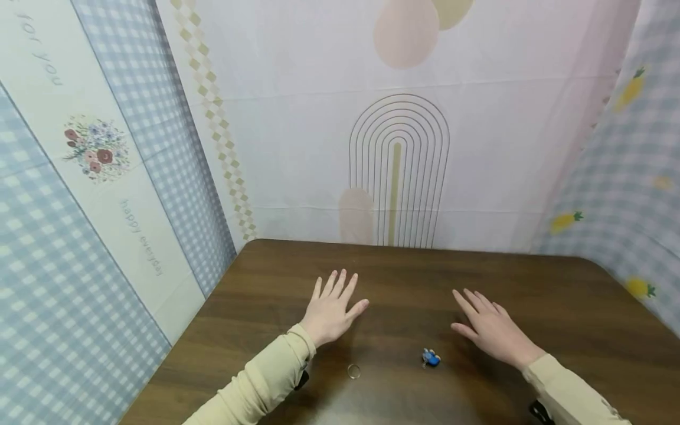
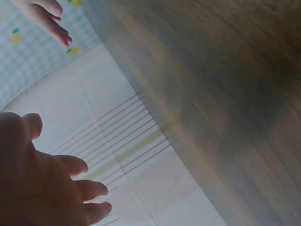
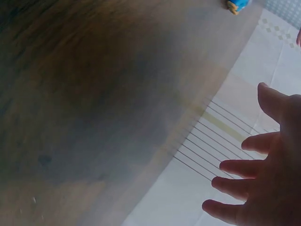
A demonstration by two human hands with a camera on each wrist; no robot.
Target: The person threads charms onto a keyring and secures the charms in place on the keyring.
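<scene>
My left hand (image 1: 328, 313) is spread over the left half of the brown table, fingers straight and holding nothing. On the right, my right hand (image 1: 496, 330) is also extended with its fingers straight, and nothing is in it. Between the hands, nearer to me, lies a small blue figure-like trinket (image 1: 431, 358) with a bit of metal at its side; its exact kind is too small to tell. A thin metal ring (image 1: 353, 371) lies left of it, below the left hand. In the right wrist view the blue trinket (image 3: 238, 5) shows at the top edge.
The brown wooden table (image 1: 393, 277) has rounded far corners. Behind it hangs a white printed cloth (image 1: 297, 147) with an arch pattern. Blue checked cloths enclose the left (image 1: 154, 106) and right (image 1: 611, 177) sides.
</scene>
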